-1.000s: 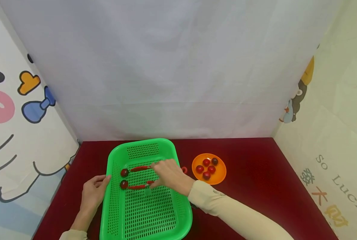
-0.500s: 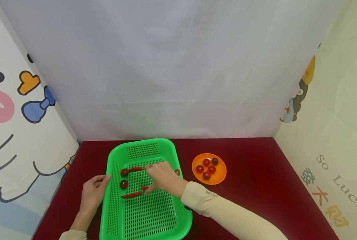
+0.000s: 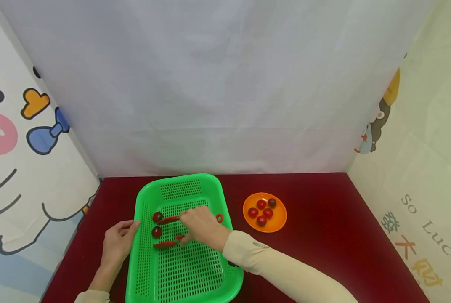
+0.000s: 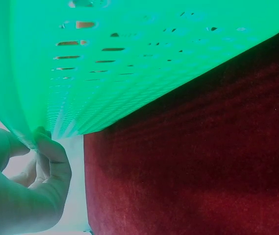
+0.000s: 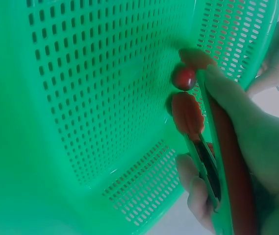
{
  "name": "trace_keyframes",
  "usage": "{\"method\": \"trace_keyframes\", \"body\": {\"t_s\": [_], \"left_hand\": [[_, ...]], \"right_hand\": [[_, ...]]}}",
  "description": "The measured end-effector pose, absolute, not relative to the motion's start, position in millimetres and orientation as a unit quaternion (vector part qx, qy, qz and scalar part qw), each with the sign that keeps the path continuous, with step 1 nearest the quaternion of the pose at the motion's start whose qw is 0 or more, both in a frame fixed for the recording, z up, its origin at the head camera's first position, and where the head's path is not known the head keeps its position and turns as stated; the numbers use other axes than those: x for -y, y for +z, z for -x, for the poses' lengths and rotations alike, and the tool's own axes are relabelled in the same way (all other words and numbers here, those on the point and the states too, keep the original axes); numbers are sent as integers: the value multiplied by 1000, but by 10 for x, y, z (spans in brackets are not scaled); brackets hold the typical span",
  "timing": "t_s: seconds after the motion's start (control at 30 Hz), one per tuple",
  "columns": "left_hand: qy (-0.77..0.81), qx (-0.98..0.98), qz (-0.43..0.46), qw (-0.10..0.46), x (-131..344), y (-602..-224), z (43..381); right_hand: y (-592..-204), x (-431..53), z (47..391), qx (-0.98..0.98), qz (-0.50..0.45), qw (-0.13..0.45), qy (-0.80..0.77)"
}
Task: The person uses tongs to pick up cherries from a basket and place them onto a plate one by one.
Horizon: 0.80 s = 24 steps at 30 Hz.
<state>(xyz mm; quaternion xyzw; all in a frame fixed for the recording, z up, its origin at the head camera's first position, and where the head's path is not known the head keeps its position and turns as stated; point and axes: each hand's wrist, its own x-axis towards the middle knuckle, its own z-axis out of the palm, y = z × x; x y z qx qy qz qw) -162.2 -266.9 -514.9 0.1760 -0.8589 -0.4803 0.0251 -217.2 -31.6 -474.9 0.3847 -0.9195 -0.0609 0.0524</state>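
Note:
My right hand [image 3: 202,227] grips a pair of red-tipped kitchen tongs [image 5: 237,181] low inside the green basket [image 3: 225,273]. The tongs are spread, their red tips pointing left. Two small, shiny, dark-red round fruits lie at the basket's left side. In the head view the far tong tip is right at the upper fruit [image 3: 157,217], and the near tip lies just below the lower fruit [image 3: 156,232]. One fruit [image 5: 184,77] shows between the tips in the right wrist view. My left hand [image 3: 118,244] pinches the basket's left rim, thumb and fingers either side [image 4: 41,181].
To the basket's right stands an orange plate [image 3: 278,223] with several similar round fruits [image 3: 261,220]. A dark red cloth [image 3: 316,235] covers the table. A white curtain [image 3: 225,105] hangs behind, with printed sheets at both sides.
My right hand has moved left over the basket with the tongs. The tong tips have spread apart, the near one dropping below the lower fruit. My left hand keeps its place at the rim.

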Motion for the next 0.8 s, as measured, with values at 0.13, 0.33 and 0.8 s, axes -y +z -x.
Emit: {"method": "trace_keyframes", "body": {"t_s": [0.13, 0.33, 0.8], "left_hand": [[-477, 861, -175, 28, 2663, -5131, 1618], [-475, 862, -173, 30, 2655, -5122, 1619], [-474, 863, -173, 28, 2662, -5149, 1618]], "right_hand": [[-4753, 338, 2167, 922, -378, 48, -69], [-4771, 341, 2176, 921, -380, 63, -63], [-4749, 264, 2192, 919, -384, 82, -49]]}}
